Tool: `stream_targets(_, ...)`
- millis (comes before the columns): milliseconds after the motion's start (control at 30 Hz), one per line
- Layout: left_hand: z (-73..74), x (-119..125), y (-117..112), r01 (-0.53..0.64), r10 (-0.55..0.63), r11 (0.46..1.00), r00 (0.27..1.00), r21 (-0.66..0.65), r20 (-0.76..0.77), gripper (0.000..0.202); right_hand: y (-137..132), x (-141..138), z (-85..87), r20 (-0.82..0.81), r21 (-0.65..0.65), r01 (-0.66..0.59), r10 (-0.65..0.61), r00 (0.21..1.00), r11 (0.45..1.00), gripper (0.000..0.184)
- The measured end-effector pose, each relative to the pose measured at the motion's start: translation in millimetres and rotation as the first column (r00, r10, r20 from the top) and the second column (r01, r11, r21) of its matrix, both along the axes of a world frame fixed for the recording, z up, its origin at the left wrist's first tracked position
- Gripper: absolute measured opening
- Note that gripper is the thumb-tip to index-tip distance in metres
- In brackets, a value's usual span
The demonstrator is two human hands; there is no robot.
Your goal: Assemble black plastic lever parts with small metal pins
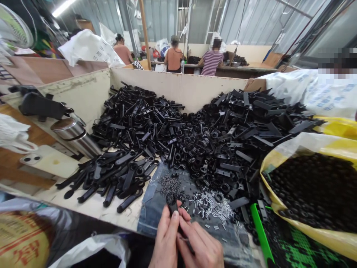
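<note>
Right at the front, the left hand [166,238] and right hand [199,248] are closed together on a black plastic part [172,204], pinching it between the fingers. Just ahead of the hands, on a denim cloth [152,208], sit dark screws [170,185] and scattered silver pins [213,206]. Beyond them, a huge mound of black plastic levers [178,149] sprawls across the surface [92,208], right up to a cream board wall [178,87]. Off to the right of the hands, a yellow sack [312,234] brims with black rings [315,190]. Off to the left, there's a steel flask [75,136] and a white phone [47,160]. Far ahead, a person in a striped top [211,63] works at another bench [245,72], under corrugated walls [251,22].
</note>
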State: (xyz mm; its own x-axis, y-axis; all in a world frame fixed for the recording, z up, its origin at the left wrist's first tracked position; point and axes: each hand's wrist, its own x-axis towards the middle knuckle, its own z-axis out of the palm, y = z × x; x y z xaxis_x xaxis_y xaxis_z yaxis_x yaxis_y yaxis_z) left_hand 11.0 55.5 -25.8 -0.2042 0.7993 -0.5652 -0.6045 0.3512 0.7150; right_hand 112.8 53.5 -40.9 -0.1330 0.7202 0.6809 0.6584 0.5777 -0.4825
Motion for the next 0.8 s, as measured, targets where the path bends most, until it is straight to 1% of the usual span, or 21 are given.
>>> stream_targets(100, 3.5, 1, 1, 0.024, -0.025, 1.0, 0.998, -0.02, -0.054, 0.059, -3, -1, -0.1, -0.046, -0.018, -0.019, 0.018, 0.999, 1.0, 0.031)
stream_targets(133, 5.2, 0, 3, 0.041, -0.041, 0.999, 0.996, -0.008, -0.075, 0.057, -4, 0, 1.5, -0.057, -0.027, -0.029, 0.027, 0.998, 0.999, 0.031)
stream_targets(200, 9.2, -6, 5, 0.113, -0.107, 0.993, 0.986, 0.04, -0.127, 0.053, -3, 5, 8.9, -0.085, -0.07, -0.066, 0.06, 0.995, 0.995, 0.03)
stream_targets(233, 11.6, -10, 6, 0.171, -0.16, 0.983, 0.975, 0.06, -0.153, 0.053, -1, 9, 14.8, -0.109, -0.123, -0.086, 0.073, 0.991, 0.989, 0.028)
stream_targets(267, 14.2, -15, 7, 0.242, -0.226, 0.968, 0.958, 0.071, -0.176, 0.054, 2, 14, 21.8, -0.144, -0.203, -0.097, 0.069, 0.987, 0.974, 0.026)
stream_targets(300, 17.1, -20, 6, 0.32, -0.3, 0.945, 0.933, 0.074, -0.2, 0.055, 6, 19, 29.6, -0.188, -0.306, -0.099, 0.042, 0.981, 0.947, 0.026)
stream_targets(333, 20.1, -25, 4, 0.398, -0.373, 0.915, 0.899, 0.07, -0.231, 0.056, 11, 24, 37.5, -0.235, -0.427, -0.1, -0.004, 0.972, 0.899, 0.027)
stream_targets(367, 23.3, -29, 1, 0.459, -0.429, 0.887, 0.862, 0.056, -0.27, 0.055, 16, 28, 44.9, -0.283, -0.546, -0.122, -0.045, 0.958, 0.829, 0.031)
stream_targets(400, 26.4, -33, -3, 0.498, -0.461, 0.866, 0.829, 0.043, -0.318, 0.053, 21, 31, 51.5, -0.349, -0.64, -0.198, -0.052, 0.936, 0.742, 0.035)
stream_targets(433, 29.2, -36, -8, 0.514, -0.465, 0.857, 0.802, 0.036, -0.375, 0.051, 25, 32, 56.8, -0.442, -0.701, -0.335, -0.015, 0.897, 0.629, 0.033)
stream_targets(467, 31.5, -39, -14, 0.507, -0.446, 0.861, 0.784, 0.033, -0.431, 0.048, 29, 33, 60.7, -0.543, -0.719, -0.477, 0.019, 0.839, 0.506, 0.032)
stream_targets(500, 32.9, -42, -20, 0.488, -0.416, 0.872, 0.775, 0.032, -0.475, 0.045, 30, 33, 63.2, -0.639, -0.699, -0.605, 0.046, 0.768, 0.381, 0.031)
stream_targets(533, 33.3, -44, -26, 0.469, -0.387, 0.883, 0.77, 0.038, -0.507, 0.043, 31, 31, 64.3, -0.713, -0.662, -0.696, 0.054, 0.7, 0.279, 0.032)
stream_targets(567, 32.5, -46, -32, 0.458, -0.365, 0.887, 0.764, 0.049, -0.531, 0.042, 30, 29, 64.2, -0.755, -0.631, -0.743, 0.043, 0.654, 0.222, 0.033)
stream_targets(600, 30.5, -48, -36, 0.459, -0.35, 0.886, 0.756, 0.066, -0.553, 0.041, 28, 27, 63.1, -0.77, -0.62, -0.758, 0.025, 0.637, 0.203, 0.035)
stream_targets(667, 24.4, -52, -42, 0.464, -0.319, 0.88, 0.737, 0.102, -0.596, 0.041, 23, 23, 58.7, -0.764, -0.629, -0.746, 0.003, 0.645, 0.219, 0.035)
stream_targets(700, 21.4, -55, -43, 0.484, -0.311, 0.866, 0.717, 0.124, -0.624, 0.041, 20, 21, 56.0, -0.752, -0.64, -0.733, 0.003, 0.659, 0.231, 0.034)
stream_targets(767, 18.6, -59, -40, 0.578, -0.353, 0.803, 0.655, 0.143, -0.668, 0.042, 16, 19, 51.2, -0.709, -0.673, -0.687, 0.025, 0.705, 0.275, 0.028)
stream_targets(800, 19.8, -61, -36, 0.634, -0.391, 0.761, 0.616, 0.137, -0.683, 0.043, 15, 18, 49.5, -0.674, -0.69, -0.649, 0.042, 0.737, 0.319, 0.024)
